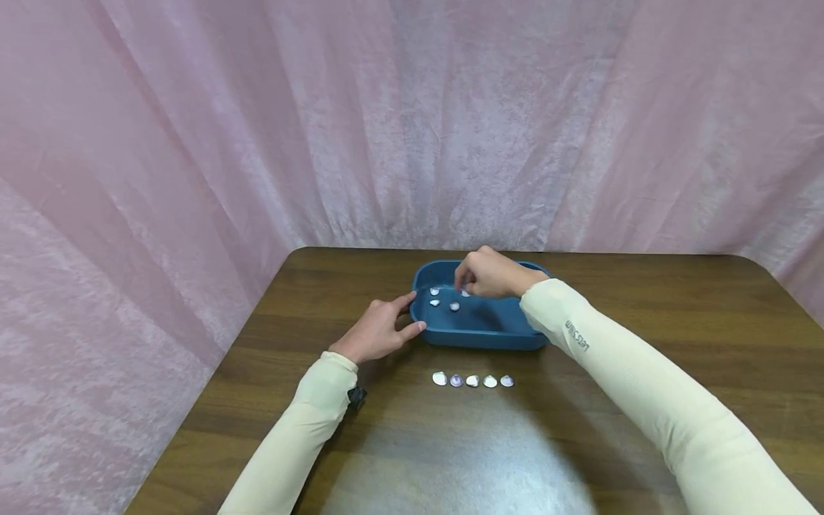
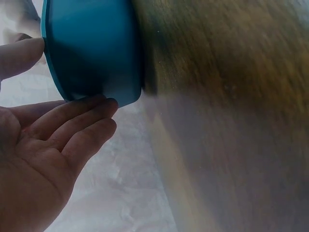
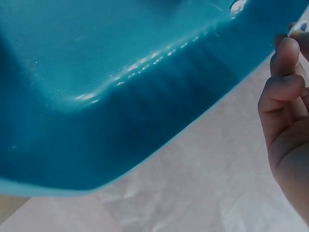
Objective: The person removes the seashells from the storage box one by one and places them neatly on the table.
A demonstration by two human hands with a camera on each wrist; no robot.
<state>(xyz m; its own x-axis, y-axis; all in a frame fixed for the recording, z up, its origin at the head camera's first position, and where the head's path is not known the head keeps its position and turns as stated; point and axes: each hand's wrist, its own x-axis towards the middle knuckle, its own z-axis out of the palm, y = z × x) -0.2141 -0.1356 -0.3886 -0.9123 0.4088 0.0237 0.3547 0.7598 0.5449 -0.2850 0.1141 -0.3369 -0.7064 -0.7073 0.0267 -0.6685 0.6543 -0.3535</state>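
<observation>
Shell row [image 1: 473, 381]: fronting tray [image 1: 476, 340] | right sleeve [image 1: 631, 375]: hides tray's right end

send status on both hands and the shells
Left hand touching blue tray. Right hand pinching a shell. Five shells in a row on table. Right sleeve hiding tray's right end in head view.

The rounded rectangular blue basin [image 1: 483, 340] turns teal in the wrist views. In a row of five small glossy shells [image 1: 473, 381], the second and last are violet-tinged, the others white; the shells inside the basin [image 1: 454, 306] seem whitish, perhaps lilac too, though too small to be sure. The brown wooden worktop [image 1: 644, 307] has darker grain streaks; the pink velvety curtain [image 1: 450, 107] shimmers silvery. Pale cream fabric sleeves [image 1: 631, 386] carry dark lettering [image 1: 576, 336].
</observation>
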